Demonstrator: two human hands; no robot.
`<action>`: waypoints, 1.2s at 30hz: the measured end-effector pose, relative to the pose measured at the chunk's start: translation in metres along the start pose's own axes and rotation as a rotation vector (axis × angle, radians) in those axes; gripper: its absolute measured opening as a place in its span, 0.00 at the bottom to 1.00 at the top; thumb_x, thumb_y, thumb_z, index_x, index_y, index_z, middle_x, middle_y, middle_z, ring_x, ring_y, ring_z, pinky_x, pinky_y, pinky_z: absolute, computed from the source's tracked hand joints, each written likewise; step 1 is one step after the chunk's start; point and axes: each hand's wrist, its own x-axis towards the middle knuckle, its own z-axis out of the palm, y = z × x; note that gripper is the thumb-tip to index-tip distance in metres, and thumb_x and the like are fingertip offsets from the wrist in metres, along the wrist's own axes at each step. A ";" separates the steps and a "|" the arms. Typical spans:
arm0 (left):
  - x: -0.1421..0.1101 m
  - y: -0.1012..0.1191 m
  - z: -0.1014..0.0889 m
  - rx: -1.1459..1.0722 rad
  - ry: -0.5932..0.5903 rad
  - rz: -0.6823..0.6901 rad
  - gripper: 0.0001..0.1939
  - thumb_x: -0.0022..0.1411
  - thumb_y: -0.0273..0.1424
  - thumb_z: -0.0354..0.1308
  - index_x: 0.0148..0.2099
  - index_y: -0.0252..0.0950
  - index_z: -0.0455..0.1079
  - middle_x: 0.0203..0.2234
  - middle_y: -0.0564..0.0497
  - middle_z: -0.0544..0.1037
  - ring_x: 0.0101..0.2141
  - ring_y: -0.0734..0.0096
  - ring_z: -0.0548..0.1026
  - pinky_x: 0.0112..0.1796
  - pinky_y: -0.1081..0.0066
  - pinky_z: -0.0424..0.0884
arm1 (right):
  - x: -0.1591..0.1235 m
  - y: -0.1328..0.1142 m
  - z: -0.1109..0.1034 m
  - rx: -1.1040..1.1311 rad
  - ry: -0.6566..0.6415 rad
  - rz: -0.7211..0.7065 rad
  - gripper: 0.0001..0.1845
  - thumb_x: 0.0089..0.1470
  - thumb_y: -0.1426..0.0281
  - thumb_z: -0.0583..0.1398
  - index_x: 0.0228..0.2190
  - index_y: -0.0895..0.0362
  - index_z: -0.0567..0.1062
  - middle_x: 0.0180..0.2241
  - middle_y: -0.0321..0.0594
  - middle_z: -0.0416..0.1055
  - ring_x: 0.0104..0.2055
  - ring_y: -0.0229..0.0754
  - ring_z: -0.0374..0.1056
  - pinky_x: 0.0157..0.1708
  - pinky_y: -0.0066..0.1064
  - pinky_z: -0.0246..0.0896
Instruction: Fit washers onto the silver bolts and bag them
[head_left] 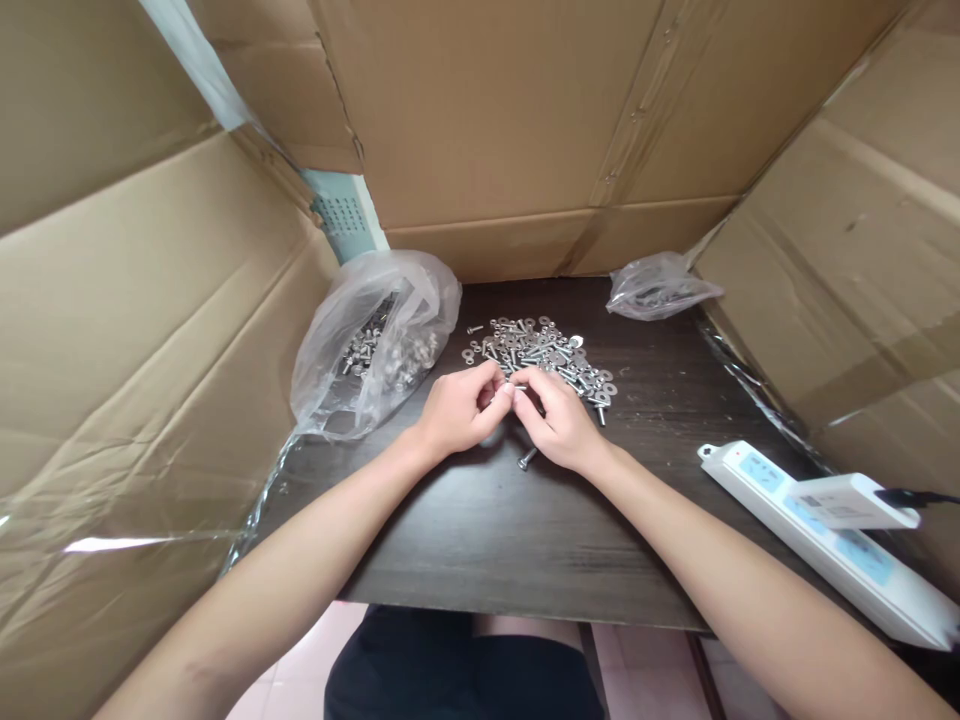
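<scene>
My left hand [466, 408] and my right hand [553, 418] meet fingertip to fingertip over the table. Between their pinched fingers is a small silver bolt [519, 387], mostly hidden; whether a nut or washer sits on it I cannot tell. Just behind the fingers spreads a pile of loose bolts, nuts and flat washers [536, 345]. One bolt [527, 459] lies apart on the table, close below my right hand. Another bolt [601, 414] lies at the pile's right edge.
On the dark table [480, 540], a clear plastic bag of hardware [375, 345] stands left and a smaller bag [660, 287] back right. A white power strip [825, 540] with a plugged-in adapter [855, 500] lies at right. Cardboard walls [495, 120] enclose the table.
</scene>
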 end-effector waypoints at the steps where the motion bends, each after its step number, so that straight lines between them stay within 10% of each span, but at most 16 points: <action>1: 0.001 0.000 0.000 0.013 0.024 -0.002 0.12 0.70 0.38 0.53 0.34 0.37 0.65 0.23 0.55 0.70 0.23 0.72 0.66 0.29 0.70 0.60 | 0.000 0.000 0.000 0.028 0.000 0.016 0.04 0.67 0.66 0.55 0.40 0.53 0.68 0.31 0.38 0.72 0.31 0.44 0.66 0.38 0.39 0.59; 6: 0.013 -0.006 -0.029 0.160 0.253 -0.012 0.12 0.70 0.35 0.49 0.35 0.38 0.66 0.23 0.53 0.71 0.24 0.69 0.69 0.30 0.70 0.62 | -0.001 0.002 -0.002 0.119 0.024 0.118 0.09 0.65 0.63 0.58 0.44 0.53 0.68 0.28 0.34 0.69 0.28 0.41 0.64 0.33 0.35 0.60; 11: 0.024 -0.025 -0.087 0.461 0.604 -0.322 0.12 0.71 0.36 0.50 0.44 0.36 0.71 0.24 0.51 0.74 0.27 0.64 0.73 0.34 0.68 0.65 | 0.001 0.006 -0.003 0.128 0.113 0.183 0.07 0.66 0.63 0.56 0.40 0.53 0.70 0.25 0.33 0.67 0.24 0.39 0.62 0.28 0.32 0.56; 18: 0.019 -0.050 -0.102 0.627 0.375 -0.674 0.12 0.66 0.38 0.58 0.47 0.39 0.75 0.32 0.47 0.80 0.38 0.51 0.79 0.40 0.63 0.70 | 0.002 0.007 -0.001 0.090 0.151 0.169 0.04 0.63 0.66 0.57 0.37 0.53 0.70 0.23 0.31 0.64 0.23 0.38 0.61 0.27 0.30 0.56; 25: 0.019 -0.027 -0.084 0.459 0.480 -0.202 0.13 0.66 0.33 0.54 0.50 0.35 0.73 0.22 0.55 0.68 0.25 0.69 0.70 0.34 0.71 0.66 | 0.001 0.009 0.000 0.073 0.145 0.155 0.04 0.60 0.70 0.56 0.36 0.54 0.72 0.24 0.32 0.66 0.24 0.39 0.63 0.28 0.30 0.57; 31: 0.008 0.014 -0.027 0.352 -0.139 -0.058 0.12 0.66 0.40 0.59 0.46 0.39 0.72 0.26 0.55 0.75 0.27 0.68 0.74 0.29 0.70 0.60 | 0.002 0.017 -0.004 -0.050 0.168 0.163 0.06 0.54 0.74 0.55 0.30 0.54 0.71 0.25 0.35 0.69 0.26 0.41 0.64 0.30 0.32 0.57; 36: 0.007 0.012 -0.014 0.449 -0.303 -0.240 0.21 0.59 0.49 0.67 0.44 0.40 0.68 0.30 0.53 0.79 0.31 0.60 0.77 0.28 0.68 0.56 | 0.003 0.021 -0.007 -0.194 0.126 0.164 0.05 0.53 0.73 0.56 0.27 0.54 0.70 0.26 0.37 0.69 0.30 0.44 0.65 0.33 0.35 0.56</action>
